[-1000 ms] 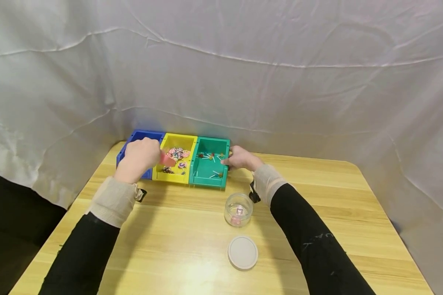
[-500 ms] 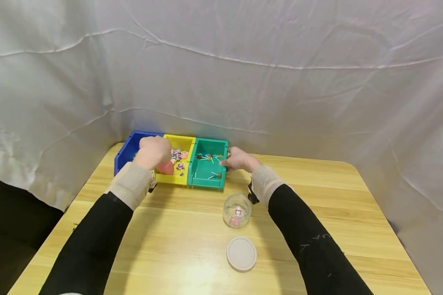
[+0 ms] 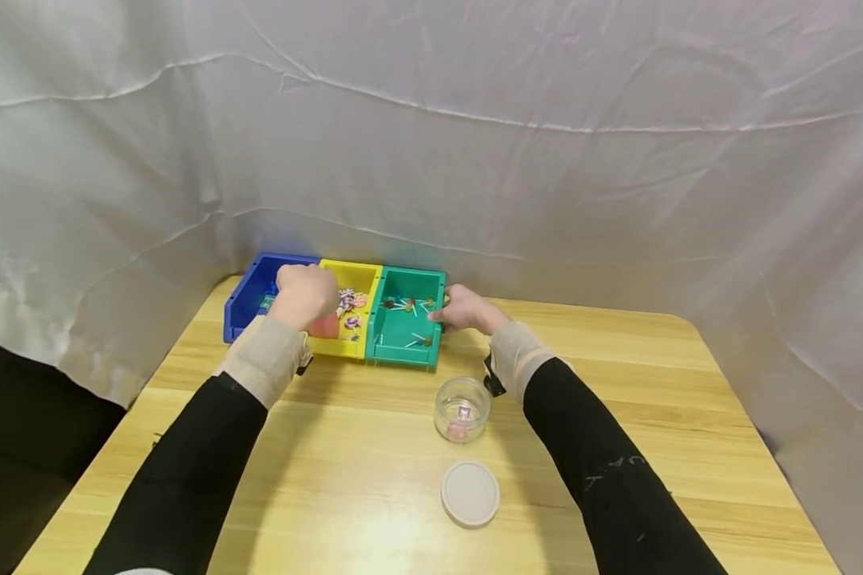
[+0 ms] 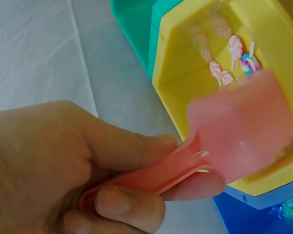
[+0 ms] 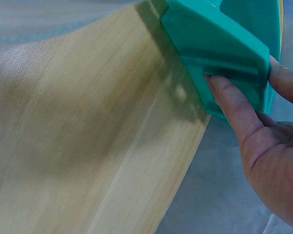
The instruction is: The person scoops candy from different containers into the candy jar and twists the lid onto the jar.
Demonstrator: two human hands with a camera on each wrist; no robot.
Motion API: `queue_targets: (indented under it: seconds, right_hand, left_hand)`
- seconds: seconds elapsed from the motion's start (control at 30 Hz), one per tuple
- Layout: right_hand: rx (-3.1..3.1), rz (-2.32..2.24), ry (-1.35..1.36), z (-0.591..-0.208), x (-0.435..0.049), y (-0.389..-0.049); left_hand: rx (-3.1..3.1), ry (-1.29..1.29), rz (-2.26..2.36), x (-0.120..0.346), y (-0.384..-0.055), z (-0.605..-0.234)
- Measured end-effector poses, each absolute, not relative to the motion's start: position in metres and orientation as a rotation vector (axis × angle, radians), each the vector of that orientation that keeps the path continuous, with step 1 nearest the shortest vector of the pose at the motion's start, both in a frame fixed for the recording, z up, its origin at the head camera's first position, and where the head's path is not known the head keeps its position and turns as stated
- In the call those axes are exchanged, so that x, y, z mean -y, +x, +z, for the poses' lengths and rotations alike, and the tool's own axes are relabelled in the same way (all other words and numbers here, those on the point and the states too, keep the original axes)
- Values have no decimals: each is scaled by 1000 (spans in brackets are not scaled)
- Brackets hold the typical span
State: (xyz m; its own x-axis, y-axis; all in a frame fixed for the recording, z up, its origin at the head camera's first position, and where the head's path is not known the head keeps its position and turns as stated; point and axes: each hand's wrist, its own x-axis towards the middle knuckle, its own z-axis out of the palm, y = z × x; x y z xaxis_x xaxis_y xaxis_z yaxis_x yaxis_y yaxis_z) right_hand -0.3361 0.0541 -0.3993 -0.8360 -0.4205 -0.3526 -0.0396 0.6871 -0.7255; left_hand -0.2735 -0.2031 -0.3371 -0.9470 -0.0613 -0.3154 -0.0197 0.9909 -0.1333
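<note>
My left hand (image 3: 305,295) grips the handle of a pink scoop (image 4: 239,126), thumb along its top. The scoop's blade is inside the yellow bin (image 3: 358,277), beside small swirl lollipop pieces (image 3: 349,300) and partly hiding the bin floor. My right hand (image 3: 466,310) holds the right side wall of the green bin (image 5: 224,53), with the thumb at the rim and fingers against the outer face. Several tiny stick lollipops (image 3: 408,305) lie in the green bin. In the head view my left hand covers the scoop's handle.
A blue bin (image 3: 236,307) stands left of the yellow one, with small shiny blue-green pieces (image 4: 291,208) inside. Nearer on the wooden table (image 3: 345,479) are a clear jar (image 3: 443,403) with pink pieces inside and a round whitish lid (image 3: 471,493). Grey cloth (image 3: 518,184) hangs behind the bins.
My left hand has moved right, from over the blue bin to the yellow bin's left side, and the scoop has turned within the yellow bin. My right hand stays at the green bin.
</note>
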Motion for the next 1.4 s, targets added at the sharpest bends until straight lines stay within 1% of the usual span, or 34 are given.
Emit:
queue_targets:
  seconds: [0.13,0.4,0.73,1.1,1.4]
  right_hand:
    - [-2387,-1031,-349,-400,-55,-338]
    - [-2387,-1034,-348,-401,-57,-341]
    - [-2387,-1017,-338,-402,-60,-340]
    - [-2406,-1009,-347,-401,-60,-341]
    - [-2415,-971,-370,-405,-56,-341]
  left_hand:
    - [-2872,-23,-222,203,-264,-343]
    - [-2996,-130,-133,207,-252,-360]
    - [-3113,-157,-66,207,-248,-373]
    - [-3053,-171,-59,205,-250,-359]
    - [-3066,-183,-44,211,-250,-378]
